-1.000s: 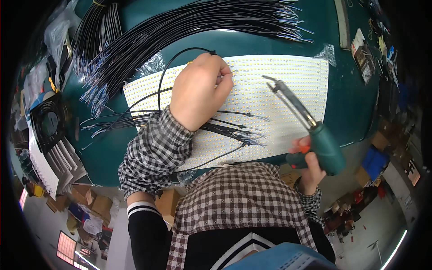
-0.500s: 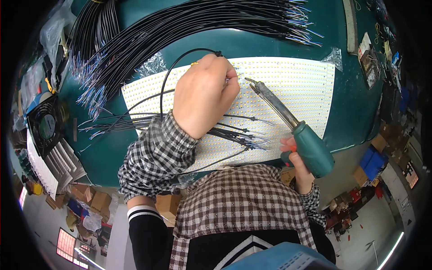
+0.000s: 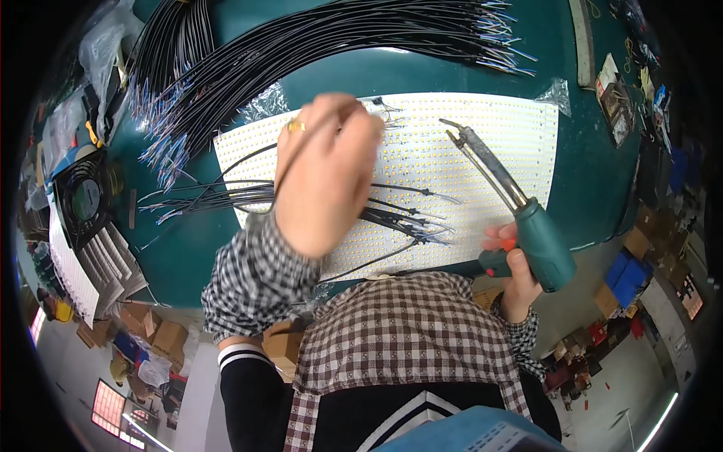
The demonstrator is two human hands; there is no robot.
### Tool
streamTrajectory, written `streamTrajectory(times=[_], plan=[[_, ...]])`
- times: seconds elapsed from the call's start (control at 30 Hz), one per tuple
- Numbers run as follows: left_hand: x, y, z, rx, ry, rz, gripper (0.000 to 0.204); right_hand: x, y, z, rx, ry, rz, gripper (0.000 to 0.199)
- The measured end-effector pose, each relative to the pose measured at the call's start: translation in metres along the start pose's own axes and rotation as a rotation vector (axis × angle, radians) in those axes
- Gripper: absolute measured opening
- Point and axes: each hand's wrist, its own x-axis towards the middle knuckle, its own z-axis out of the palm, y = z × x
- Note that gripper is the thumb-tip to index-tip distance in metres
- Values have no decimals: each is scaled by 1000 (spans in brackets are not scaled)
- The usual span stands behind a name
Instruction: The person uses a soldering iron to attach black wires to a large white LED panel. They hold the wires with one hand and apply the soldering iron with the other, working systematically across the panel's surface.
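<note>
A green-handled soldering gun [image 3: 544, 245] is gripped in my right hand [image 3: 520, 275], its metal tip raised toward the upper left, apart from my other hand. My left hand [image 3: 325, 173] is over the left part of a white LED board [image 3: 482, 166] with rows of yellow chips. Motion smears this hand; its fingers look curled, but the fingertips are hidden. A blurred dark strand crosses its back. Just beyond its fingers, a black cable end [image 3: 378, 101] with thin wires lies at the board's far edge. Several black cables [image 3: 392, 218] lie across the board under my left wrist.
A large bundle of black cables [image 3: 339, 34] with stripped coloured ends spans the table's far side. At the left are a black fan [image 3: 81, 197] and a stack of white strips [image 3: 113, 271]. Clear plastic film [image 3: 556, 96] and a small box [image 3: 616, 105] sit at the right.
My left hand has drawn back to the left, away from the wires at the board's far edge. The soldering gun has shifted right, its tip farther from that hand.
</note>
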Motion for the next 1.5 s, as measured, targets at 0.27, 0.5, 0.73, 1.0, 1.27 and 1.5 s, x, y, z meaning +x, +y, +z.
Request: streamTrajectory(times=[0.27, 0.5, 0.73, 1.0, 1.27, 1.5], plan=[[-27, 6, 23, -213, -238, 65, 16, -2, -2, 1, 56, 97, -125, 46], [-34, 11, -3, 248, -156, -114, 14, -6, 9, -11, 98, 104, -170, 42], [-16, 5, 20, -127, -120, 10, 15, -2, 2, -5, 107, 105, -186, 41], [-13, 13, 8, -215, -71, -67, 12, -5, 7, -9, 127, 101, -144, 42], [-10, -5, 23, -172, -80, -183, 12, -4, 7, -5, 138, 31, -108, 42], [-9, -6, 23, -319, -53, -222, 13, -12, 9, -3, 117, 15, 10, 53]])
